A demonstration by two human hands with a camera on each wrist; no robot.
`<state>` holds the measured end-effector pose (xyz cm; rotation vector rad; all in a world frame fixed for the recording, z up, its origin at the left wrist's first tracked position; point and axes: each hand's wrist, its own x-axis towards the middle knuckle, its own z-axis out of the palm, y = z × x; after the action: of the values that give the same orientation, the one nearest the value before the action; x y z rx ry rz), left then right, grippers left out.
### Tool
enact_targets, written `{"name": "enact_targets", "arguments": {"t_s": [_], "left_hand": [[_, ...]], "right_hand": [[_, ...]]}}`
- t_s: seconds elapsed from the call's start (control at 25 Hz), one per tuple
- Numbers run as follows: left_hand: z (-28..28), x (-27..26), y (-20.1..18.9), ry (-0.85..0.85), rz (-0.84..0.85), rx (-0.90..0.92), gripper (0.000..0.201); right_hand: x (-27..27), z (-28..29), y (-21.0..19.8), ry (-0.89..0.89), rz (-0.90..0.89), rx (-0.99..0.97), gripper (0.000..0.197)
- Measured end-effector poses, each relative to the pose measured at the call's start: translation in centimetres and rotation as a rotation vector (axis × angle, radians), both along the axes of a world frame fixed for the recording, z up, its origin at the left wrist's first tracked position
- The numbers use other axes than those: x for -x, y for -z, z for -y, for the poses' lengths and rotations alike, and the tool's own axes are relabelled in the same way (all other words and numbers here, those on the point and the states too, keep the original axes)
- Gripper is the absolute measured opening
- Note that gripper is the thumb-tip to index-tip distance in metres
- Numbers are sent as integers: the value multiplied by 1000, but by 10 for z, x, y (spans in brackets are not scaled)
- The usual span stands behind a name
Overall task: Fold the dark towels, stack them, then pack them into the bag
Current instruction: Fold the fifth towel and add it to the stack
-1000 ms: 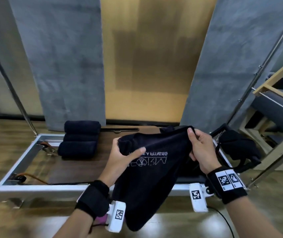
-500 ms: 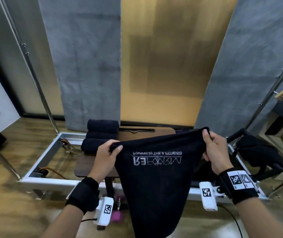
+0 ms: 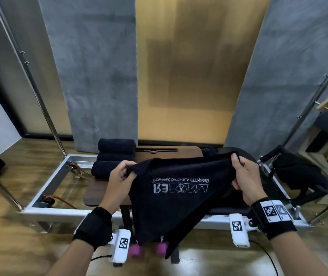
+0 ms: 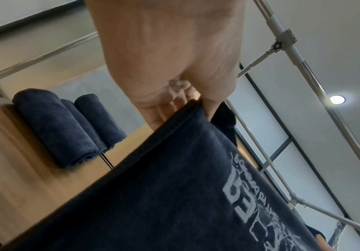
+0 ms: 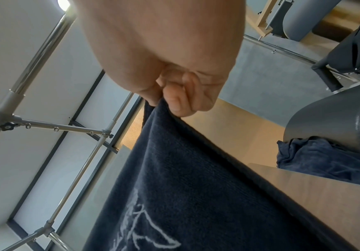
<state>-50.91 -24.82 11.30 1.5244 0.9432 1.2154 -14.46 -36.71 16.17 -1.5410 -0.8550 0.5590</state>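
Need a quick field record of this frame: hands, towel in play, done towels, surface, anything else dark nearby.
left hand: pinches the held towel's top left corner
right hand: pinches its top right corner
held towel: dark, spread between both hands, hanging, white print upside down
folded towels: three, stacked at the far left of the wooden board
wooden board: brown, inside a metal frame
loose dark cloth: crumpled, right of the board
bag: cannot tell
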Motion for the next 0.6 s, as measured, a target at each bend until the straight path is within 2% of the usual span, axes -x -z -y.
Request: {"name": "enact_targets", "arguments": {"t_s": [0.08, 0.16, 0.2, 0.36, 0.44, 0.6], "left_hand": [[0, 0, 2, -23, 7, -13, 16], [1, 1, 4, -58, 23, -39, 42], [1, 0, 3, -74, 17, -74, 48], [-16, -9, 3, -124, 6, -111, 33], [-31, -15, 4, -171, -22, -114, 32], [-73, -28, 7, -387, -135, -104, 23]], "right_hand": [[-6, 3, 8, -1, 9, 3, 52], [-11, 3, 14, -3, 23, -4, 56], [-12, 2, 16, -3, 39, -8, 57], [-21, -13, 27, 2, 106, -19, 60], [-25, -26, 32, -11, 109, -24, 58], [-34, -69, 44, -24, -12, 21, 51]]}}
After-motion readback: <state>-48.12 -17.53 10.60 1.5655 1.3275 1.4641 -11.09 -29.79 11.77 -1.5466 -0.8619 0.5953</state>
